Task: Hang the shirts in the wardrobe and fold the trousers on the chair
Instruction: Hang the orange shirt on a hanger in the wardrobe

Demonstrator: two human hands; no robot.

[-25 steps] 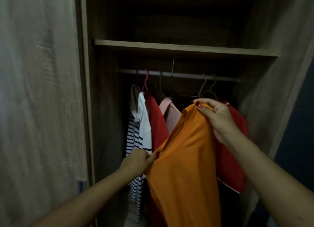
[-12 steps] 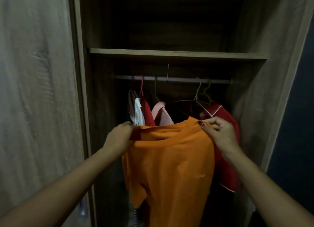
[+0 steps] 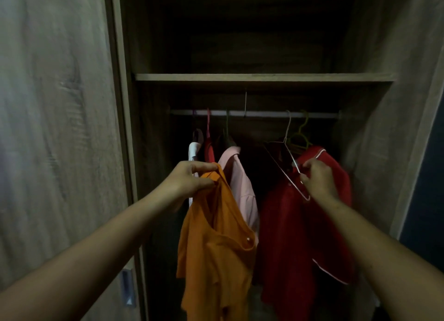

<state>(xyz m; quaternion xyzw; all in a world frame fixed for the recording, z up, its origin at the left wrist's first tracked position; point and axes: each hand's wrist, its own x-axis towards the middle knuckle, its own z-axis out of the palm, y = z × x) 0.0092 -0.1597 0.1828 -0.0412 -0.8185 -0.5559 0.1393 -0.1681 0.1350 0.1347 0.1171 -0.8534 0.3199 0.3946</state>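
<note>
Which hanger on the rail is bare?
The thin white wire hanger, second from the right on the metal rail: its frame is empty and the right hand pinches it. The coloured hangers all seem loaded.

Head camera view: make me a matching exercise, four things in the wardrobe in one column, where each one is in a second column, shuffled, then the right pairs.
1 orange shirt
2 wire hanger
3 pink shirt
4 red shirt with white piping

A at the right end of the rail
B gripped by the left hand, off the rail
C pinched by the right hand
D on the rail, beside the left hand

Pairs: 1-B, 2-C, 3-D, 4-A.
</note>
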